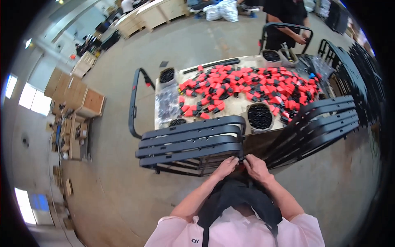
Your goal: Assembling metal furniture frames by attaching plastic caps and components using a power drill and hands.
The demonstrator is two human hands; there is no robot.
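Several black metal tube frames [189, 144] with rounded corners are stacked against the near side of the table. At the right end of the nearest one, my left hand [227, 167] is closed, thumb and fingers pinching the black tube. Just right of it, my right hand [256, 166] is also closed on that tube end, its fingertips close to the left ones. Whether a small part sits between the fingertips is hidden. Beyond the frames, red-and-black plastic pieces [230, 80] lie heaped over the table [234, 108].
A second stack of black frames [325, 123] leans to my right. Tubs of small black parts [260, 116] stand on the table. A single upright black frame [133, 105] is at its left end. Across the table stands a person [284, 18]. Wooden crates [88, 101] line the left side.
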